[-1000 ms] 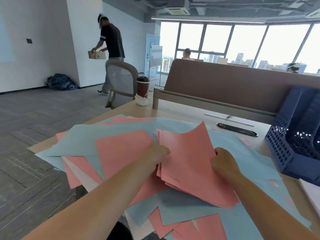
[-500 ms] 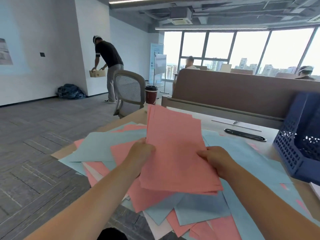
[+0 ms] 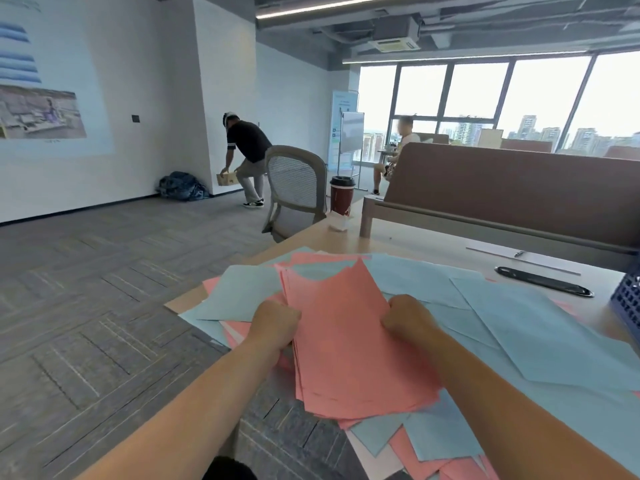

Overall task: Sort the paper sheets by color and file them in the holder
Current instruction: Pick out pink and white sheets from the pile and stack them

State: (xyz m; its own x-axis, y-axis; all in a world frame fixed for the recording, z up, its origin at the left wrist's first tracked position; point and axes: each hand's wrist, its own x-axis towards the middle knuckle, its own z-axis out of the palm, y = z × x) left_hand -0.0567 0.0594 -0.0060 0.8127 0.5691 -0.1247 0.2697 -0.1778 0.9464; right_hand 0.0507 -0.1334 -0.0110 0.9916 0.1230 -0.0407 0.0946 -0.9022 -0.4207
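Both the left hand (image 3: pixel 277 323) and right hand (image 3: pixel 408 318) grip the pink stack (image 3: pixel 346 348) by its side edges above loose blue sheets (image 3: pixel 519 334) on the bench (image 3: pixel 415 244) (holder (image 3: pixel 627 303) far right), so its ragged lower sheets could slip out and remix.

Bright daylight, wide-angle view.
Windows (image 3: pixel 478 95) far beyond the right hand (image 3: pixel 405 318) glare white; lines bend near the edges; everything slightly soft.
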